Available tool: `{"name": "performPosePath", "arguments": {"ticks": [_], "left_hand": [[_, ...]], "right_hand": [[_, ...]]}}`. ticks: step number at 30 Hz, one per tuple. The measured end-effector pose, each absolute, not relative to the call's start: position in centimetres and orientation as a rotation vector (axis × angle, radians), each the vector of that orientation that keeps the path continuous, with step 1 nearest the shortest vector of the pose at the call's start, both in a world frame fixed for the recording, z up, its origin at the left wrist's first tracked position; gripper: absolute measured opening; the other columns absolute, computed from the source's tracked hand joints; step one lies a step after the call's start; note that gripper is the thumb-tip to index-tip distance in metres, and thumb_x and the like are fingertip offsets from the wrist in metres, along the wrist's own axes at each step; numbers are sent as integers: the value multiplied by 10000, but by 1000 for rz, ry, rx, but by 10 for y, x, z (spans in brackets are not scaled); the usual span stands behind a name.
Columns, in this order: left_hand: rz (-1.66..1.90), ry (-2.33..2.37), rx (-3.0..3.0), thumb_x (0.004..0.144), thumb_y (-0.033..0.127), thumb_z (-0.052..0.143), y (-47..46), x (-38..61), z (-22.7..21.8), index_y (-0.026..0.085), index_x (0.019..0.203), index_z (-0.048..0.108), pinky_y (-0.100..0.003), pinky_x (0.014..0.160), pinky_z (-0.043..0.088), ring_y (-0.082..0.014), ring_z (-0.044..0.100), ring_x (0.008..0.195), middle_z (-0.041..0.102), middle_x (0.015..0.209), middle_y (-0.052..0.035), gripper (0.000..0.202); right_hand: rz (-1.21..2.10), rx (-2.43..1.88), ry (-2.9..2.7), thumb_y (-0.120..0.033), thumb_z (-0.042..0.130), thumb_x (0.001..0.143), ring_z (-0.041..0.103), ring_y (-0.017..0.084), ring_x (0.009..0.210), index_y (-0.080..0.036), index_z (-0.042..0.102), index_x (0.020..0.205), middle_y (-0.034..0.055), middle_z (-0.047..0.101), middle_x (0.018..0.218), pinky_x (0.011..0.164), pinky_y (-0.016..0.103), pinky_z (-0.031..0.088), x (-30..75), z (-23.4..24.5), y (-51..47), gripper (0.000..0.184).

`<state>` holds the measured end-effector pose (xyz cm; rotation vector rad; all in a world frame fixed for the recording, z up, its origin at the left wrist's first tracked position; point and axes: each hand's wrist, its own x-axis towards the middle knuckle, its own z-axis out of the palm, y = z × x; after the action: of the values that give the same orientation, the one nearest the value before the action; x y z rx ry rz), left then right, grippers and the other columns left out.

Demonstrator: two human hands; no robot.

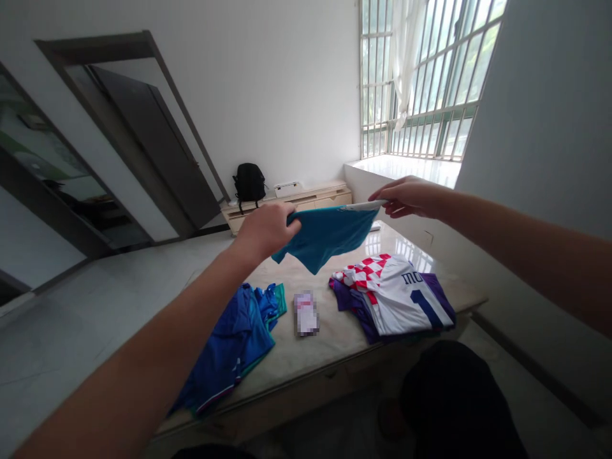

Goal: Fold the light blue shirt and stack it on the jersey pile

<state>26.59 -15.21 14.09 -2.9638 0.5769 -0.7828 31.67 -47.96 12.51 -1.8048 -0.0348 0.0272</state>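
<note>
A teal garment [329,236] with a white strip along its top edge hangs in the air above the low table, stretched between my hands. My left hand [270,226] is closed on its left upper corner. At the opposite upper corner, my right hand [404,194] pinches the white edge between thumb and fingers. Whether the garment is shorts or a shirt cannot be made out. Below to the right lies a folded white jersey [392,296] with red checks and a blue number, over purple clothing [440,296]. Blue clothes [239,338] lie in a loose heap on the left.
The pale low table [287,376] carries a small blurred rectangular item [306,312] between the clothes. A black backpack [250,183] stands on a low cabinet [329,194] by the wall. My dark-clothed knee [454,395] is at the table's near side. A barred window [430,83] is at right.
</note>
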Motion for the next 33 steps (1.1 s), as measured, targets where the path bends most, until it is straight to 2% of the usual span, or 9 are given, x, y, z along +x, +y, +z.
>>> {"name": "performPosePath", "arguments": {"ticks": [5,10,12,15,18,22,27,30,33], "left_hand": [[-449,834,-2972,878,429,567,-133,268,141,222,942,766,-268,616,384,-205,646,738,756,835,-44,294],[-304,913,-3054,815,368,644,-142,309,107,227,831,778,-255,621,410,-190,642,718,751,779,-27,195],[-360,841,-3079,808,333,667,-155,327,95,228,834,783,-257,637,428,-203,664,759,771,815,-39,158],[-559,765,-3099,878,309,621,-178,342,94,219,984,783,-291,718,461,-248,691,899,790,980,-86,213],[-887,801,-3050,952,300,559,-202,345,106,209,1104,753,-332,813,471,-278,684,1008,772,1116,-112,263],[-1036,927,-2823,991,268,519,-231,345,96,164,1086,733,-432,959,413,-320,643,1060,754,1087,-140,256],[-582,1076,-2803,1018,174,432,-268,342,2,105,1081,703,-502,1010,349,-348,617,1093,713,1083,-208,287],[-352,1103,-2852,992,106,456,-290,321,-76,114,1018,716,-461,949,406,-314,660,1030,723,1030,-194,261],[-116,1143,-2869,963,84,516,-303,290,-146,134,935,733,-408,849,458,-274,702,920,737,940,-156,225]], "right_hand": [[295,-1678,-8,-136,768,845,703,168,560,-72,772,1022,95,730,720,488,273,631,284,87,-493,188],[176,-1698,92,-39,772,796,730,219,568,-74,762,908,107,737,689,465,313,633,286,73,-487,118],[59,-1709,74,-10,800,756,719,222,542,-70,756,861,103,724,649,447,316,622,300,73,-489,129],[-167,-1709,73,-15,788,784,707,186,560,-77,746,842,83,715,642,477,276,618,324,84,-504,94],[-395,-1717,20,-91,761,856,720,147,674,-91,739,895,74,741,770,629,274,650,339,100,-526,44],[-477,-1754,-47,-159,784,848,708,127,747,-96,750,961,74,768,874,763,298,638,337,91,-561,134],[-295,-1874,103,-53,843,708,619,89,528,-81,786,961,30,732,634,529,170,493,312,-17,-595,260],[-202,-1892,300,-50,863,653,597,74,505,-117,774,1023,-29,701,581,477,127,415,282,-107,-602,387],[-107,-1884,444,-88,867,642,581,101,443,-76,751,964,-30,660,511,428,153,394,251,-184,-602,343]]}}
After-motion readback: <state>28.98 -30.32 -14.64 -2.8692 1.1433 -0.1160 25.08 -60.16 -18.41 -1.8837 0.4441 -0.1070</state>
